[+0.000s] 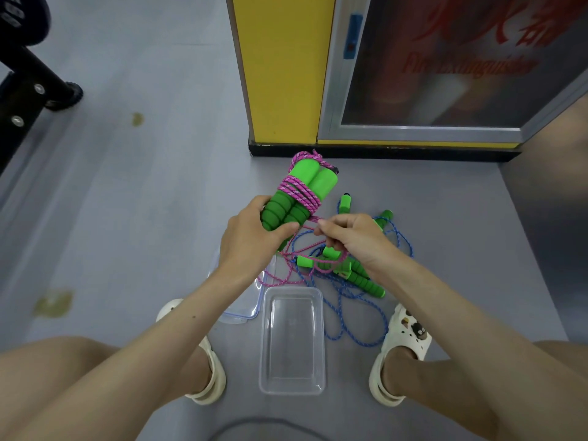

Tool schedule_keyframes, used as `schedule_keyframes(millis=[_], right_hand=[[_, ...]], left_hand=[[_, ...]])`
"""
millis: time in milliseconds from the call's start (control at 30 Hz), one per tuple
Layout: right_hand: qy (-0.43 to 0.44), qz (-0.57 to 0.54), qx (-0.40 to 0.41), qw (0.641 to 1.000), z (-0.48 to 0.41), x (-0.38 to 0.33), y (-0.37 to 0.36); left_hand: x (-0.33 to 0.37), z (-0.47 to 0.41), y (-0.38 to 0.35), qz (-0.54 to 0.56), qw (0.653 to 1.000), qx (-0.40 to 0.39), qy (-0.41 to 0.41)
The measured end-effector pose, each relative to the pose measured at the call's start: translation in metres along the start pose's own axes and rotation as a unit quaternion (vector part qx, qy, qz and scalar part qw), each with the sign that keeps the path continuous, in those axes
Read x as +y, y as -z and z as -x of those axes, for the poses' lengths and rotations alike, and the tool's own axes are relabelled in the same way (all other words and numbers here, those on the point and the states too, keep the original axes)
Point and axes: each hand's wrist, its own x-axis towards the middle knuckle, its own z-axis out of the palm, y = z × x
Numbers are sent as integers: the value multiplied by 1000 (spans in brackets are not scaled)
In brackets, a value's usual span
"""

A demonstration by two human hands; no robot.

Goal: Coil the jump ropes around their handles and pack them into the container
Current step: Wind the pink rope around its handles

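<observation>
My left hand (pixel 251 240) grips two green foam handles (pixel 296 198) held side by side, with several turns of pink rope (pixel 299 191) wound round their middle. My right hand (pixel 351 238) pinches the loose pink rope just right of the handles. The rest of the pink rope (pixel 280 281) trails down to the floor. On the floor under my right hand lie more green handles (pixel 359 278) tangled with a blue rope (pixel 353 316). A clear plastic container (pixel 292 340) stands open and holds nothing, between my feet.
The container's clear lid (pixel 245 308) lies left of it, partly under my left arm. A yellow pillar (pixel 283 68) and a fire extinguisher cabinet (pixel 445 65) stand ahead. Black gym equipment (pixel 28 74) is at the far left. My white clogs (pixel 404 345) flank the container.
</observation>
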Motion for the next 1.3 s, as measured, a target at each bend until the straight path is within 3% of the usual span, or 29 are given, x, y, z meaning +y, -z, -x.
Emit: schedule_keyframes(millis=[267,500,733,967,1167,1300], right_hand=[[3,20,-41,999,1,0,-3],[6,60,-76,995,4,-2,-2],[-17,-49,-97,994,6,-5,-4],[-36,-90,-130,987,7,-7,-5],[-65,-140,-128,980,5,-7,-8],[-68,-192,-64,977,-3,-2,-4]], left_hand=[[7,12,-8,-177,978,47,-96],[4,16,-11,-218,955,94,-178],[-2,13,-14,-270,926,116,-236],[-4,11,-13,-336,883,138,-297],[-7,12,-16,-314,888,101,-320],[-10,15,-21,-271,893,31,-359]])
